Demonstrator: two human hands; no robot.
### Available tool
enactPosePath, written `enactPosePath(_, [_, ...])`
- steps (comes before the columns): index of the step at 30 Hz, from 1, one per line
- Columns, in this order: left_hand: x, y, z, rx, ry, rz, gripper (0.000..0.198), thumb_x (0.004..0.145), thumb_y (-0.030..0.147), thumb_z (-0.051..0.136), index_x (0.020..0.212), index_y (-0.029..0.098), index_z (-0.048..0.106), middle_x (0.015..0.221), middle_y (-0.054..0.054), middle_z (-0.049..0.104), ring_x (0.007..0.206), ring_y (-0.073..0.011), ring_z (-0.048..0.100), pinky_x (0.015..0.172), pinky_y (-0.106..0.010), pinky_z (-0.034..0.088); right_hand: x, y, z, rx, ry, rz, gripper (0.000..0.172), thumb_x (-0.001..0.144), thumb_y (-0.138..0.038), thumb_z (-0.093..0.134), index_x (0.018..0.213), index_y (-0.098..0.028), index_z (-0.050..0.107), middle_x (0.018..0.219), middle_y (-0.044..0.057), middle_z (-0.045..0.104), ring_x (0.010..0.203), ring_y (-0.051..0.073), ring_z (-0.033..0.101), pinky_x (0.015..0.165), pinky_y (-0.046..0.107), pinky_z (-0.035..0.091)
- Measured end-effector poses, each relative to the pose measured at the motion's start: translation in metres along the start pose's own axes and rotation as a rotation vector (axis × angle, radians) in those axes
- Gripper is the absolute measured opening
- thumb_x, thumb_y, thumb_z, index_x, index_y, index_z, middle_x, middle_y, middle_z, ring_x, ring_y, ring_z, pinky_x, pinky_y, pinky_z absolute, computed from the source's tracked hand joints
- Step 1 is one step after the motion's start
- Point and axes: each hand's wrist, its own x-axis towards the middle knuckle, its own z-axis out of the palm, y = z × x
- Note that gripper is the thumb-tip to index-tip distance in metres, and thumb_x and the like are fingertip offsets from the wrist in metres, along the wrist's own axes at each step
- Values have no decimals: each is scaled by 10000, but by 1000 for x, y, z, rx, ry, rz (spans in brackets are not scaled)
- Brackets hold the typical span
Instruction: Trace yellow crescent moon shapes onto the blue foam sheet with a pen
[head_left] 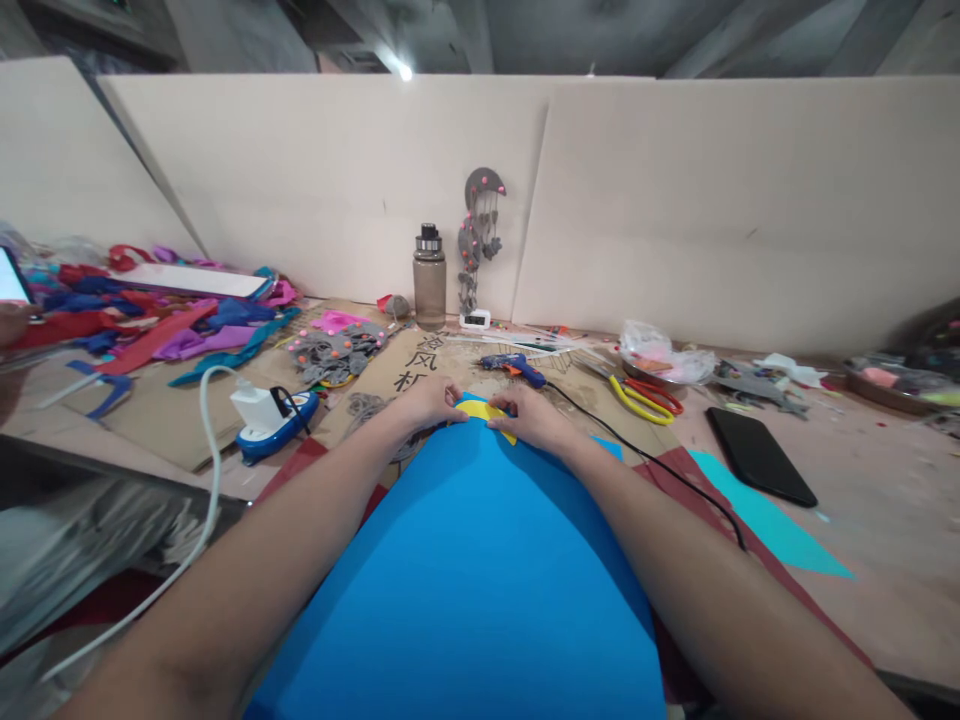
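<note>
A large blue felt sheet [472,560] lies in front of me, reaching from the near edge to mid-table. At its far edge sits a small yellow felt piece [491,412]. My left hand [429,402] and my right hand [534,415] rest on either side of that yellow piece, with curled fingertips pressing on it from both ends. Both forearms stretch along the sides of the blue sheet.
A blue glue gun [516,368] with a black cord lies just beyond my hands. Yellow-handled scissors [643,396] and a black phone [759,455] are to the right. A grey bottle [429,280], felt scraps [150,325] and a white charger [259,408] are behind and to the left.
</note>
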Motion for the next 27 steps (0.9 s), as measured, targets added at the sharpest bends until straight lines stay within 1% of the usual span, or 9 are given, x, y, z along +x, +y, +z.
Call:
enactPosePath(4, [0,1,-2,28,17,119,496,676,296,755,1154,191,672,1071,-49,703,910,-190,641,744,-236,454,0,2,-1,1,-49,-71,227,805,-270,688,990,-153,750,929,45,730,797,162,600,696,236,410])
enactPosePath(9, [-3,0,-8,73,-24,267,346,704,367,738,1022,231,749,1001,-37,702,961,-210,611,824,-248,424,2,5,0,-21,-62,-118,264,821,-291,672,1008,-121,746,871,53,723,743,155,590,659,235,401])
enactPosePath(12, [-4,-2,-8,95,-19,299,340,697,365,744,1010,232,750,989,-39,687,989,-214,589,842,-246,414,0,0,-4,-20,-74,-61,255,832,-262,663,1038,-131,737,925,66,732,780,170,617,687,245,429])
enactPosePath(15, [-3,-3,-7,106,-32,311,289,703,335,736,963,210,751,902,-32,689,910,-198,603,791,-238,427,-19,-19,-12,-23,28,45,320,874,-280,626,1145,-125,695,1102,121,704,975,219,632,836,292,472])
enactPosePath(18, [-1,-3,-6,110,-38,327,247,700,313,731,921,206,750,853,-27,696,876,-194,609,776,-238,431,-59,-48,-13,-83,114,-30,426,915,-386,577,1261,-145,635,1298,163,602,1235,271,525,1054,379,395])
enactPosePath(19, [0,-3,-5,109,-35,333,243,700,313,728,917,204,749,859,-30,700,881,-197,610,781,-241,431,-75,-58,-11,-98,84,-63,474,925,-440,547,1312,-171,603,1356,166,560,1278,286,492,1082,415,377])
enactPosePath(21, [0,-4,-5,103,-31,340,249,699,319,724,917,200,747,889,-38,708,881,-199,614,783,-244,433,-105,-73,-5,-131,-70,-102,581,921,-563,484,1409,-248,519,1475,150,460,1359,341,401,1102,515,346])
enactPosePath(23, [-1,-4,-5,94,-24,341,261,695,332,724,918,198,745,920,-42,714,879,-202,618,786,-247,438,-124,-78,-2,-159,-200,-95,676,901,-644,446,1480,-296,419,1572,122,331,1435,377,284,1136,581,268])
enactPosePath(27, [-3,-2,-5,80,15,321,264,686,351,732,902,201,746,945,-51,715,940,-227,608,845,-272,440,-129,-62,-10,-167,-311,-126,656,932,-619,405,1508,-307,361,1618,71,229,1495,317,169,1196,546,161])
